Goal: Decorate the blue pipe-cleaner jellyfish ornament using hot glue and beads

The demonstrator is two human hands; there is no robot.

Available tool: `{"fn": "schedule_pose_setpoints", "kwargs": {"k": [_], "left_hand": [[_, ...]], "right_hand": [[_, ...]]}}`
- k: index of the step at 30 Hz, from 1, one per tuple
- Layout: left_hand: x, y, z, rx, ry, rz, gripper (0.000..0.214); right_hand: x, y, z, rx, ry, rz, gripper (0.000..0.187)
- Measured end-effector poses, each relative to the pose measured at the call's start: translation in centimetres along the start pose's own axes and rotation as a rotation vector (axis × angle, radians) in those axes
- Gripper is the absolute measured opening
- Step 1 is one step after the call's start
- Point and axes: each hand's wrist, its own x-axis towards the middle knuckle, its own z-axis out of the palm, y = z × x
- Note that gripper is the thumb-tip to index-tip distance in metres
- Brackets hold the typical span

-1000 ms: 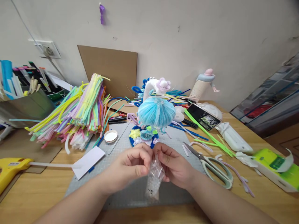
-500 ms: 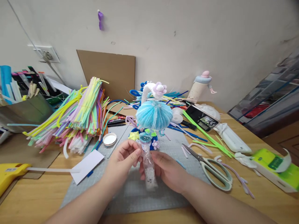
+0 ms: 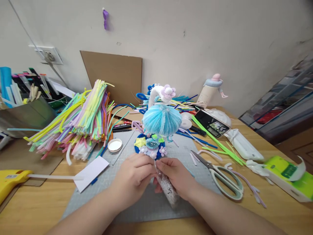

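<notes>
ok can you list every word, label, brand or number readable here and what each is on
Nothing reads with certainty.
Clear bag: a black mark, perhaps "5", too unclear to confirm.
Black marker: lettering, too blurred.
Yellow glue gun: label, too small.
Green packet: dark label, too blurred.
Phone: screen details, too small.

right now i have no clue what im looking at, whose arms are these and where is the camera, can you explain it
There is no machine here. The camera is worn on a person's head, looking forward and down at their own bare hands. The right hand holds a small clear bag of pale bits; the left hand is at its top end, its exact grip hidden. Just beyond, on a grey mat, stands a craft piece with a light-blue domed top. On the wooden table, fuzzy coloured sticks and a yellow glue gun lie left; scissors lie right.
</notes>
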Motion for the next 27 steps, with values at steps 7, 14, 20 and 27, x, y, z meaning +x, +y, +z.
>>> {"fn": "schedule_pose_setpoints", "kwargs": {"k": [7,14,20,27], "left_hand": [[0.7,-0.3,-1.4,-0.368,-0.096,-0.094,0.009],[0.4,0.0,-0.5,-0.257,-0.051,-0.362,0.03],[0.3,-0.5,1.0,0.111,-0.062,-0.227,0.008],[0.3,-0.2,0.1,0.01,-0.108,-0.105,0.017]], "right_hand": [[0.5,-0.5,-1.0,0.169,-0.175,0.251,0.039],[0.7,-0.5,-0.8,-0.051,0.078,0.034,0.039],[0.5,-0.2,-0.3,-0.077,0.025,-0.044,0.041],[0.9,-0.4,-0.8,0.063,-0.094,0.07,0.035]]}}
